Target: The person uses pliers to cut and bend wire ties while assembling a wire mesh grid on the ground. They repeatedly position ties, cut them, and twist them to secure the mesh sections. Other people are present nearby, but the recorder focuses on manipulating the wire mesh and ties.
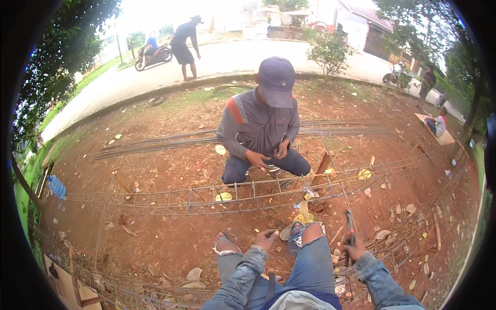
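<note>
My right hand (354, 250), beside my right knee, is closed around a pair of pliers (350, 227) with red and black handles, jaws pointing away from me. Between my knees my left hand (266, 240) is curled closed; what it may hold is too small to make out. In front of both hands a long rebar cage (243, 199) of thin bars and square stirrups runs from left to right above the soil. Neither hand touches it. A thin rod (338, 178) slants across the cage towards the pliers.
Facing me, a co-worker (261, 124) in a cap squats behind the cage, both hands together. Loose steel bars (170, 140) lie behind. Wooden stakes (321, 168) stand by the cage. More rebar cages (408, 243) lie at right and near left. A blue plastic bottle (57, 187) is far left.
</note>
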`<state>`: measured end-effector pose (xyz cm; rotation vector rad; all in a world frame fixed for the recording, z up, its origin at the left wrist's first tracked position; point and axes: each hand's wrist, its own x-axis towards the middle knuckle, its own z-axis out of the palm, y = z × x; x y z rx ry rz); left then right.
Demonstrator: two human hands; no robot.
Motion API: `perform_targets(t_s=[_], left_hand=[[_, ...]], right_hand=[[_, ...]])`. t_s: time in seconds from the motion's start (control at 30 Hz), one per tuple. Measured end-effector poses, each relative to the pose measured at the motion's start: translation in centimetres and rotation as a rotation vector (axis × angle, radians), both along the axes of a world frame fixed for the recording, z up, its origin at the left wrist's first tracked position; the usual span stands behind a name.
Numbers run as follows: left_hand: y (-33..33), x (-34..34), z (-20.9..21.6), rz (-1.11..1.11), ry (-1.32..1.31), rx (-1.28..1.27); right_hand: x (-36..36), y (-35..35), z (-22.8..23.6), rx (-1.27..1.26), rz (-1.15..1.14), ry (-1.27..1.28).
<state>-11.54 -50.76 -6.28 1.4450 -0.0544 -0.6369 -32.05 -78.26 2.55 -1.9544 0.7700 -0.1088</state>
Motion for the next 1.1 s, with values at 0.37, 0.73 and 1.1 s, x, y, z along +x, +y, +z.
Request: perform_targets(t_s=[0.37,0.73,1.1], left_hand=[[-2.2,2.8,-9.0,0.031,0.606,-0.347],[1.3,6.7,-12.7,0.194,0.62,-0.379],[1.9,6.1,-7.1,0.178,0.553,-0.551]], right_hand=[[20.0,14.5,-7.9,-0.049,0.43,0.296],[22.7,19.9,-7.2,0.596,0.313,0.527],[22.9,18.9,-5.7,0.894,0.176,0.505]])
